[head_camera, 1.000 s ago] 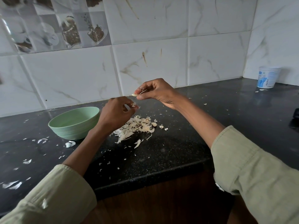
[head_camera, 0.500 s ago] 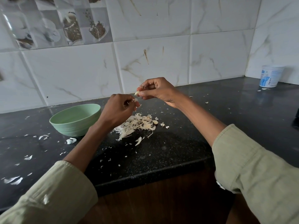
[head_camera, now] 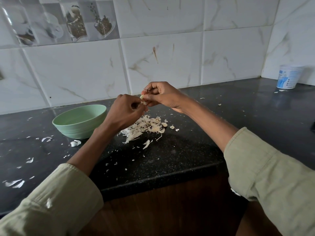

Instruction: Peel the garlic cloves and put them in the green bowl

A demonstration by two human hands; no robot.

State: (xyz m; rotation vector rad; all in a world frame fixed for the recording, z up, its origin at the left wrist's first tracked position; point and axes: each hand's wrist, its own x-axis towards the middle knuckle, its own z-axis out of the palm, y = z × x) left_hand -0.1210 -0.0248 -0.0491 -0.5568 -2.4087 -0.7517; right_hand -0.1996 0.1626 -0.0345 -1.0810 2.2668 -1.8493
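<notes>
My right hand [head_camera: 162, 96] pinches a pale garlic clove [head_camera: 142, 98] above the black counter. My left hand [head_camera: 124, 111] has its fingers curled and meets the clove's lower end, pinching at its skin. Both hands hover just above a heap of garlic peels [head_camera: 144, 128]. One or two small cloves [head_camera: 164, 124] lie at the heap's right edge. The green bowl [head_camera: 80, 121] stands on the counter to the left of my left hand; what it holds is hidden by its rim.
Peel scraps [head_camera: 75, 143] are scattered over the black counter [head_camera: 170, 150], mostly left of the bowl. A white plastic tub [head_camera: 289, 77] stands in the far right corner by the tiled wall. The counter's front edge runs below the heap.
My hands have come together: the left rose to meet the clove held by the right, which moved slightly down and left.
</notes>
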